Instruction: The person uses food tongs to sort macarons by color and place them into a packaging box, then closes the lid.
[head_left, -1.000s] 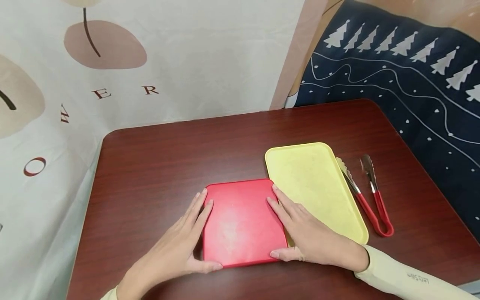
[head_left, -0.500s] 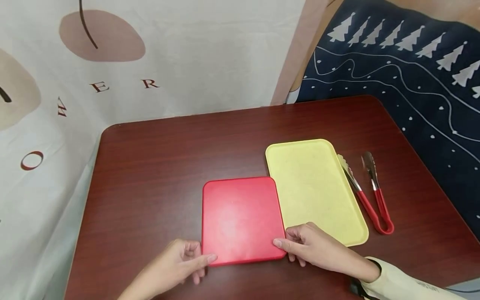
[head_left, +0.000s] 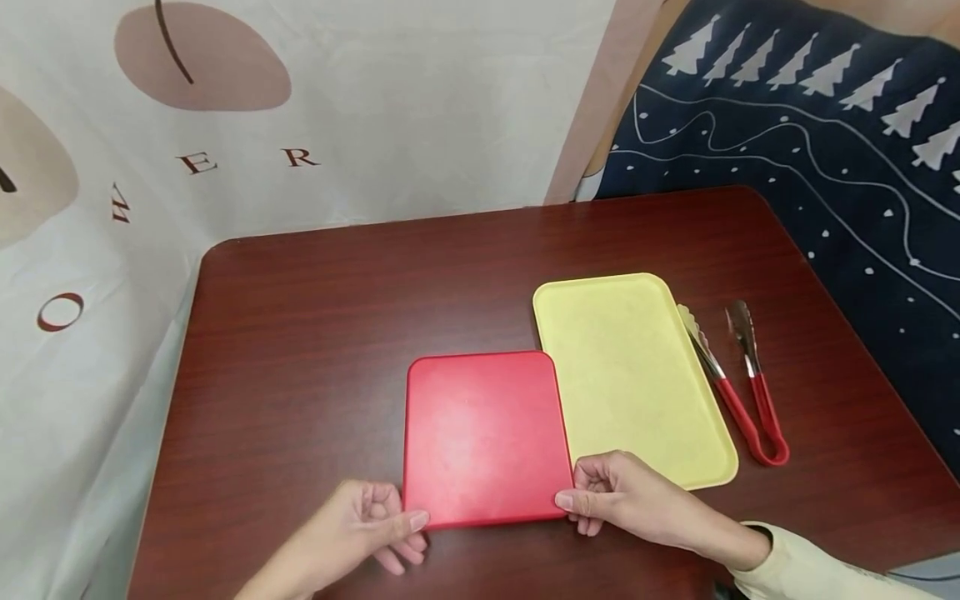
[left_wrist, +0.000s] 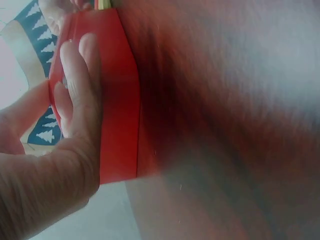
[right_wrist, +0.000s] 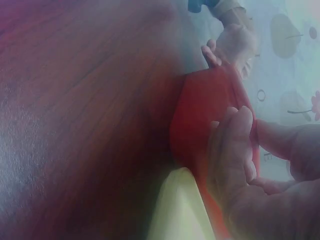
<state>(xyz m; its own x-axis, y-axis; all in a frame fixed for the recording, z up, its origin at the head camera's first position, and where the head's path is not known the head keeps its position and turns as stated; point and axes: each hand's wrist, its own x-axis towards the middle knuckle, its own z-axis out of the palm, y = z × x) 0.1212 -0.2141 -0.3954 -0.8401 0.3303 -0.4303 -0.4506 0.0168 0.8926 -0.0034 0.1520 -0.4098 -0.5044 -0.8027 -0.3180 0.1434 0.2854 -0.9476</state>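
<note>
A red square box (head_left: 486,433) with a flat, smooth top stands on the brown table, and its side wall shows in both wrist views. My left hand (head_left: 367,529) pinches its near left corner, thumb on the top edge, other fingers lower down against the wall (left_wrist: 120,125). At the near right corner my right hand (head_left: 630,500) grips the rim likewise, thumb on top and fingers curled below. A yellow tray (head_left: 630,375) lies flat just right of the box, close against its side. The inside of the box is hidden.
Tongs (head_left: 761,417) with red handles lie spread on the table (head_left: 315,333) to the right, one arm beside the tray's edge. A pale printed cloth (head_left: 420,108) hangs behind the table, a navy cloth (head_left: 810,183) with white trees at the right.
Both hands have slid from the box's left and right sides down to its near corners, their straight fingers curling into pinches. The box stays in place; the view shifts slightly.
</note>
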